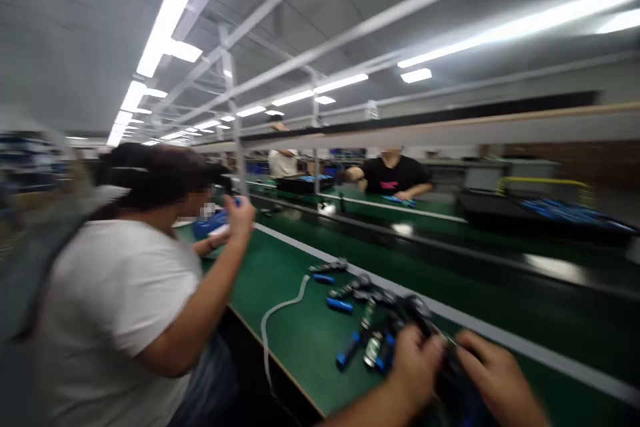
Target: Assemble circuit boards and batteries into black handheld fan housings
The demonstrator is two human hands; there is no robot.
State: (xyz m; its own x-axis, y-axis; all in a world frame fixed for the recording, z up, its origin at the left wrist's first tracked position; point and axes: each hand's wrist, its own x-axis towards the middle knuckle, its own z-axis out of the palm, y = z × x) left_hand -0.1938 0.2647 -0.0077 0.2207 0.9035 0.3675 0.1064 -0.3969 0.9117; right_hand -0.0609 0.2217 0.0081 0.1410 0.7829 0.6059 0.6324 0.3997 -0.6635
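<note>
My left hand (414, 361) is closed, thumb against fingers, at the lower right over the green bench. Close beside it, my right hand (493, 373) is also closed, fingers bent inward. Between them is a dark object with a small shiny part, too blurred to name; both hands appear to grip it. Just left of my left hand lies a loose pile of small dark and metallic parts (373, 293). Among them are short blue cylinders, one a blue cylinder (339, 305) lying apart, and a shiny silvery-green piece (373, 349).
A pale strap or cable (270, 313) hangs over the edge of the green bench (300, 347). A person in a white shirt (135, 280) sits close at left. Across the line, a person in black (395, 175) works near a black tray (540, 217) of blue items.
</note>
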